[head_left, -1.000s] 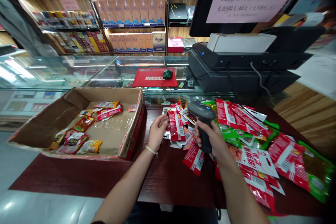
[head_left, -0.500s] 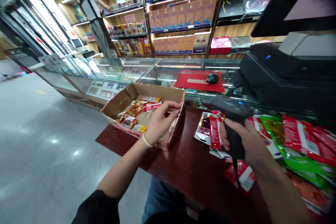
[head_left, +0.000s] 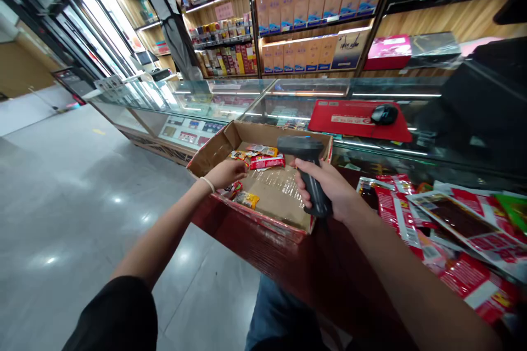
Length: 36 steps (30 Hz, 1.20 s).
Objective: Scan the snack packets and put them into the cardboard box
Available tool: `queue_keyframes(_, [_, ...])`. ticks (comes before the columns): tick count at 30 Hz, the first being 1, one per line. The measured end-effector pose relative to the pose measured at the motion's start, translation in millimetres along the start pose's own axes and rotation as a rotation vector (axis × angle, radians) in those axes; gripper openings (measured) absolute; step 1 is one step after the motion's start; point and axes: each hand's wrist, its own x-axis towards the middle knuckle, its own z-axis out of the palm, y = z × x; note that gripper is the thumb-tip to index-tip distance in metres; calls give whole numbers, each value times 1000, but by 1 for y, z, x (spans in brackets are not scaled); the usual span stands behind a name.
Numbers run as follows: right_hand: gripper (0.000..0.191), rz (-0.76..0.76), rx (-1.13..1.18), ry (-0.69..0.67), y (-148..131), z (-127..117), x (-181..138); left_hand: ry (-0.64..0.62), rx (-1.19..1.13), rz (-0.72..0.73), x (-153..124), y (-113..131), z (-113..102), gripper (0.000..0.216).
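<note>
My right hand (head_left: 329,186) is wrapped round the grip of a black barcode scanner (head_left: 307,149), which is over the right part of an open cardboard box (head_left: 284,233). Inside the left part of that box is my left hand (head_left: 228,174), a pale band on its wrist. Its fingers are curled together over the small snack packets; whether a packet is between them I cannot make out. A red snack packet (head_left: 267,162) lies just right of its fingertips, and a yellow packet (head_left: 247,199) lies near the box's front wall.
Large red and silver snack packs (head_left: 395,211) are heaped on the dark red tabletop (head_left: 263,252) at right. A mouse (head_left: 384,114) sits on a red mat (head_left: 354,123) on the glass counter (head_left: 230,88). Another person (head_left: 168,16) stands by the far shelves.
My left hand has moved from the box's right side to the packets at its left. My right hand has brought the scanner left, from above the large packs to over the box. The view has shifted.
</note>
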Motion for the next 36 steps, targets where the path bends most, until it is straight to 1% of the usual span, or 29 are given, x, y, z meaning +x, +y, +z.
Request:
queue_keyframes(5, [34,31,54,-13,5,0,8,-191,86,3,-5,-4,15,15])
queue_keyframes(8, [34,58,85,0,5,1,9,-360,179,91,-8,-9,25,30])
queue_keyframes(10, [35,73,94,3,5,1,9,-435,213,174,-9,-14,32,44])
queue_keyframes(12, [36,63,103,2,6,1,11,-456,238,218,-7,-18,38,52])
queue_keyframes(15, [34,49,118,-2,8,0,12,-461,283,232,1,-17,43,55])
queue_keyframes(17, [33,50,116,-4,8,-1,13,-481,291,207,11,-14,45,56])
queue_keyframes(19, [32,34,113,-7,8,-1,14,-519,280,136,21,-10,47,60])
queue_keyframes(21, [32,23,117,-12,9,-2,14,-579,276,79,30,-6,47,58])
queue_keyframes(23, [32,24,122,-17,8,-1,13,-636,274,85,36,-3,46,44])
queue_keyframes(24, [32,21,123,-21,7,-1,12,-636,258,111,37,-2,44,34])
queue_keyframes(25, [32,9,124,-26,6,-1,10,-610,225,144,37,-2,41,25])
queue_keyframes(26, [32,-7,124,-34,4,-2,6,-555,177,173,37,-2,37,20])
queue_keyframes(27, [31,-29,124,-45,1,-4,2,-477,121,190,36,-2,33,19])
queue_keyframes(29, [29,-83,120,-63,-4,-11,-11,-284,32,173,33,-2,23,27])
queue_keyframes(31, [28,-148,105,-57,-8,-23,-26,-77,-4,122,30,2,12,32])
queue_keyframes(33, [26,-228,87,-9,-11,-39,-42,132,-21,113,29,13,3,31])
queue_keyframes(34, [25,-255,82,19,-12,-48,-50,223,-41,125,29,22,-1,30])
queue_keyframes(36, [24,-298,89,74,-12,-67,-65,350,-118,118,29,49,-6,30])
